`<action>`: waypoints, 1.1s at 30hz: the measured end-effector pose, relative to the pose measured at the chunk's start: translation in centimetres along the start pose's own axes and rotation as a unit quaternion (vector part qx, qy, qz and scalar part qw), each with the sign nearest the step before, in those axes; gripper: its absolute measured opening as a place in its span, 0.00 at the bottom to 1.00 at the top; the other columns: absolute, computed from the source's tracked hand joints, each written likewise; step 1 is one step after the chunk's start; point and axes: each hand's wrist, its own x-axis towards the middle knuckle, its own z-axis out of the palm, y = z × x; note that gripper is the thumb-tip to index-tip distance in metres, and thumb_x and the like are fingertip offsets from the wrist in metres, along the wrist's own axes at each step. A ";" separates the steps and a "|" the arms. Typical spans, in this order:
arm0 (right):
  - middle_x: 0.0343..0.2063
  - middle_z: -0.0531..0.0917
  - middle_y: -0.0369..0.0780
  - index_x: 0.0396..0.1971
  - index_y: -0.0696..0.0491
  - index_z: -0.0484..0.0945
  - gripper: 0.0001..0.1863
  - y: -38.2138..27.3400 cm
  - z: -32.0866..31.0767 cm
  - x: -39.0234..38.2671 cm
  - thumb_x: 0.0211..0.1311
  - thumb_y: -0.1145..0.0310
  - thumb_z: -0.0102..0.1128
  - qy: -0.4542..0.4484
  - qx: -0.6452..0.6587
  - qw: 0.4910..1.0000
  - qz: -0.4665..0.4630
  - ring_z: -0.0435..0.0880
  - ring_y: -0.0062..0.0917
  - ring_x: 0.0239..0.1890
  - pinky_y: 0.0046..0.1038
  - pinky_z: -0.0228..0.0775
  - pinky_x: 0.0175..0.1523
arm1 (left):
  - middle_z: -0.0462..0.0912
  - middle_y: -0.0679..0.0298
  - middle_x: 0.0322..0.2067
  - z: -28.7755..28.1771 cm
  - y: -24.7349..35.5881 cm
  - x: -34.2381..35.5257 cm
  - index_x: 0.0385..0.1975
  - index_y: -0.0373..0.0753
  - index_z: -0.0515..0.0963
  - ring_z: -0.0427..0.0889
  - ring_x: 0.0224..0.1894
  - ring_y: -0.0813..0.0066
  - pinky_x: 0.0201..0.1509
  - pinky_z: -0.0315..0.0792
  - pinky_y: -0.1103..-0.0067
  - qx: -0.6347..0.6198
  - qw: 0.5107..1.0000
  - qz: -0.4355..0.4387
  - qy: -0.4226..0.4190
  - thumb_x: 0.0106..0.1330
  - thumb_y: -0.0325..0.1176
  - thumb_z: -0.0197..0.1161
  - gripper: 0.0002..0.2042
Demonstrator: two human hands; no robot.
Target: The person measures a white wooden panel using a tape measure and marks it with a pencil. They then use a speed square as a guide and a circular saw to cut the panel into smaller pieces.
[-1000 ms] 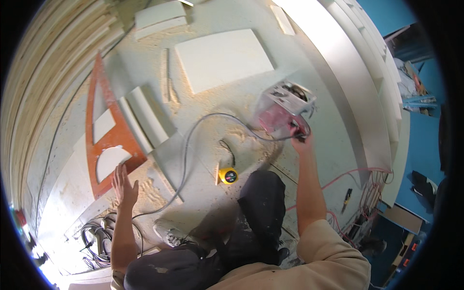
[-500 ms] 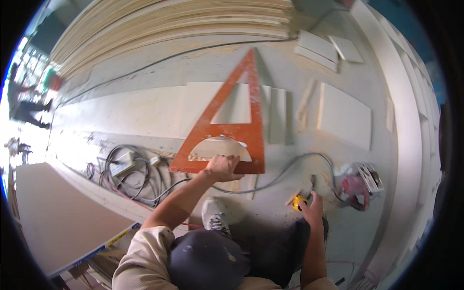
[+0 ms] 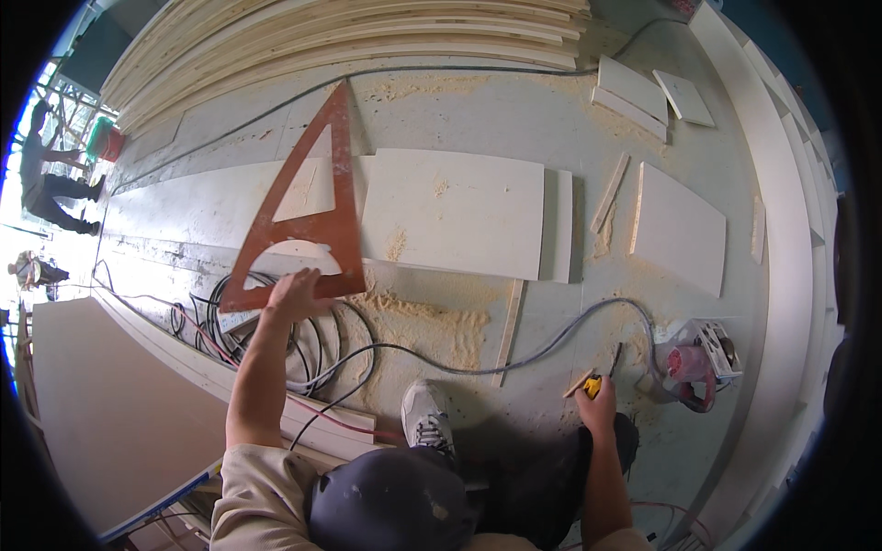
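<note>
My left hand (image 3: 296, 292) grips the base bar of a big orange-brown set square (image 3: 344, 234), with a half-round and a triangular cutout. It is held over the left end of a white board (image 3: 459, 211) and a coil of cables; its tip points to the far side. My right hand (image 3: 600, 410) is low over the floor at the right, closed around a yellow tape measure (image 3: 593, 386). A small wood scrap (image 3: 579, 383) shows beside the tape measure, and a thin dark tool (image 3: 616, 356) is just beyond it.
A red circular saw (image 3: 691, 364) rests at the right, its grey cable crossing the floor to a coil (image 3: 354, 317). Stacked boards (image 3: 367, 41) lie at the far side. White cut panels (image 3: 680, 230), sawdust (image 3: 413, 321) and a long white frame (image 3: 781, 184) surround me. Another person (image 3: 55, 188) is far left.
My left hand has swung the set square left, baring the white board it covered. The right hand stays low with the tape measure. The whole view has shifted slightly.
</note>
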 end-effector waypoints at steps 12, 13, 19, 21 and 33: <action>0.32 0.82 0.52 0.45 0.58 0.72 0.20 -15.2 -0.8 -1.7 0.59 0.60 0.61 -0.279 0.145 0.935 -0.168 0.84 0.44 0.36 0.39 0.74 0.41 | 0.85 0.54 0.36 0.6 19.3 0.8 0.53 0.40 0.76 0.85 0.38 0.55 0.44 0.78 0.67 -0.363 0.928 0.027 -0.081 0.63 0.30 0.59 0.17; 0.31 0.82 0.54 0.46 0.57 0.71 0.20 -16.6 0.0 -1.5 0.58 0.61 0.61 -0.254 0.132 0.928 -0.237 0.84 0.49 0.35 0.42 0.74 0.40 | 0.85 0.55 0.37 1.2 22.5 -0.6 0.51 0.37 0.77 0.85 0.36 0.63 0.42 0.78 0.70 -0.438 0.877 0.031 -0.195 0.65 0.30 0.60 0.15; 0.33 0.83 0.53 0.50 0.57 0.71 0.24 -19.9 1.5 -0.3 0.56 0.61 0.64 -0.214 -0.034 0.947 -0.238 0.82 0.52 0.39 0.46 0.75 0.43 | 0.80 0.60 0.26 3.0 27.5 -2.3 0.45 0.33 0.78 0.78 0.30 0.75 0.35 0.74 0.72 -0.572 0.773 0.040 -0.272 0.63 0.30 0.61 0.13; 0.33 0.84 0.52 0.49 0.57 0.72 0.23 -19.7 1.0 -0.3 0.55 0.65 0.67 -0.222 -0.052 0.931 -0.286 0.83 0.50 0.39 0.44 0.76 0.43 | 0.79 0.57 0.26 2.4 27.1 -2.4 0.39 0.32 0.77 0.77 0.31 0.71 0.36 0.73 0.70 -0.515 0.816 0.087 -0.249 0.59 0.34 0.64 0.13; 0.31 0.82 0.54 0.42 0.56 0.69 0.15 -19.8 1.3 1.0 0.56 0.68 0.60 -0.294 -0.031 0.904 -0.308 0.80 0.55 0.39 0.49 0.71 0.42 | 0.78 0.54 0.37 4.4 28.6 -2.7 0.39 0.34 0.73 0.80 0.36 0.61 0.41 0.76 0.70 -0.614 0.767 0.121 -0.144 0.51 0.30 0.68 0.16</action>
